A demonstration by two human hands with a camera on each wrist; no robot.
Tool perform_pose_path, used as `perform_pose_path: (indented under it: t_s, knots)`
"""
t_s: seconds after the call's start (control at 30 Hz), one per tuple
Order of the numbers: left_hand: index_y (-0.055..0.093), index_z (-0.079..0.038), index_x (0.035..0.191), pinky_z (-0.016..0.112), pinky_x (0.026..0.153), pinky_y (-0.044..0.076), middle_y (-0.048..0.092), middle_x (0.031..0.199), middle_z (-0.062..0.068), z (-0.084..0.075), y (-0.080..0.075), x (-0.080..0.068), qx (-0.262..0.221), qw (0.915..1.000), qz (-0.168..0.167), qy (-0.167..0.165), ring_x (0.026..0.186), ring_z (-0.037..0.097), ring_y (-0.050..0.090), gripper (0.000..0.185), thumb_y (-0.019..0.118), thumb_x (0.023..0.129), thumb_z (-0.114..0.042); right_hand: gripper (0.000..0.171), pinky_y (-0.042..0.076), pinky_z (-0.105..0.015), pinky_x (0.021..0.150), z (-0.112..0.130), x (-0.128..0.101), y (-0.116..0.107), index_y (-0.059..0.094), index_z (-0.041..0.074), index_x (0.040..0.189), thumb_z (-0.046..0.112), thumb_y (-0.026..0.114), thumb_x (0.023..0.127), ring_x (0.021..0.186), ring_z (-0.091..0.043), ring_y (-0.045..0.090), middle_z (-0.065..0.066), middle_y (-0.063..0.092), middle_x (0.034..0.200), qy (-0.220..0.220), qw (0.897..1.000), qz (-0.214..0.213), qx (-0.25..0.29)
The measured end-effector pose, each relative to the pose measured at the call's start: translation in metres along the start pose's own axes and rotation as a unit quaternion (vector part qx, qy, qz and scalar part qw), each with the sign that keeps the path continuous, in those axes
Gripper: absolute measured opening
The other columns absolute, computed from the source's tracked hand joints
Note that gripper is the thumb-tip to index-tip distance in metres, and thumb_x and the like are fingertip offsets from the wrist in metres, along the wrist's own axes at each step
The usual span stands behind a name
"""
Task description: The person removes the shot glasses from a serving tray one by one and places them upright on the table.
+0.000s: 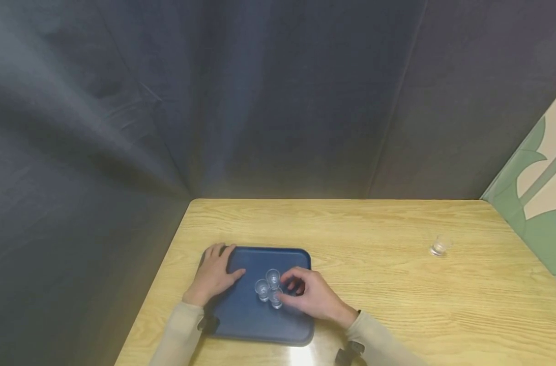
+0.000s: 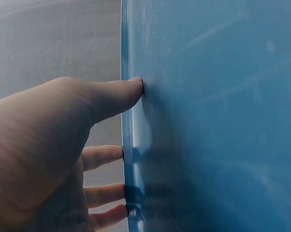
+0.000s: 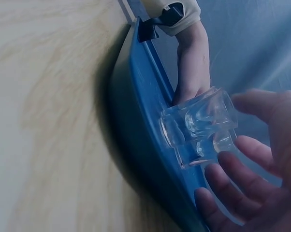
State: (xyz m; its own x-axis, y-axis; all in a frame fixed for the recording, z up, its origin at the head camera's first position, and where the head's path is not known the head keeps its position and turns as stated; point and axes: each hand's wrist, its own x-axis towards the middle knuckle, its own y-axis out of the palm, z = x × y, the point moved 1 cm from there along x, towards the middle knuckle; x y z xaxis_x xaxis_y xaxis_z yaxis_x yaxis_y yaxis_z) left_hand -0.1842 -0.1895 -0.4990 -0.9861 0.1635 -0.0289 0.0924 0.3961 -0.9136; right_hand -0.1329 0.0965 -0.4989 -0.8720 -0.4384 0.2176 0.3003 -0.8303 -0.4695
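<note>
Flat dark-blue plastic tray [image 1: 250,320] sits near the front-left of the light wooden table [image 1: 397,284]. Three small clear shot glasses [image 1: 269,288] stand upright in a tight cluster on the tray, touching or nearly touching each other, a little right of its middle.

Left hand [image 1: 215,274] lies flat on the tray's far-left corner, fingers straight and spread; thumb on the tray surface, other fingers over the rim toward the table. Left wrist view shows the thumb tip [image 2: 136,87] pressing the tray face [image 2: 218,121], fingers at the edge. It grips nothing.

Right hand [image 1: 312,294] is on the right side of the cluster, fingers loosely curled toward the glasses. Right wrist view shows the fingertips [image 3: 232,164] close around the glasses [image 3: 201,128]; cannot tell if they actually touch or pinch one.

A fourth small clear glass [image 1: 439,246] stands alone far right on the table, well apart from the tray. Dark grey cloth backdrop [image 1: 259,101] behind the table.
</note>
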Motion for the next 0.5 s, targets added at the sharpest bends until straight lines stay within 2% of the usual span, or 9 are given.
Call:
perform_pose_path:
  t_s: [0.27, 0.5]
  knots:
    - [0.046, -0.007, 0.16, 0.071, 0.123, 0.035, 0.036, 0.166, 0.029, -0.0007, -0.0023, -0.0007, 0.008, 1.0, -0.004, 0.003, 0.156, 0.051, 0.027, 0.078, 0.075, 0.097, -0.042, 0.04, 0.06, -0.025, 0.073, -0.0027, -0.0013, 0.0058, 0.076, 0.014, 0.116, 0.03, 0.093, 0.083, 0.085, -0.012, 0.069, 0.005, 0.075, 0.102, -0.014, 0.999, 0.04, -0.006]
    - [0.044, -0.007, 0.161, 0.071, 0.123, 0.035, 0.034, 0.167, 0.028, -0.0007, -0.0004, 0.0009, 0.004, 1.0, 0.002, 0.0, 0.157, 0.05, 0.026, 0.079, 0.075, 0.097, -0.043, 0.038, 0.061, -0.026, 0.072, -0.0012, -0.0024, 0.0067, 0.076, 0.013, 0.116, 0.026, 0.092, 0.083, 0.084, -0.013, 0.069, 0.004, 0.075, 0.102, -0.016, 0.999, 0.042, -0.003]
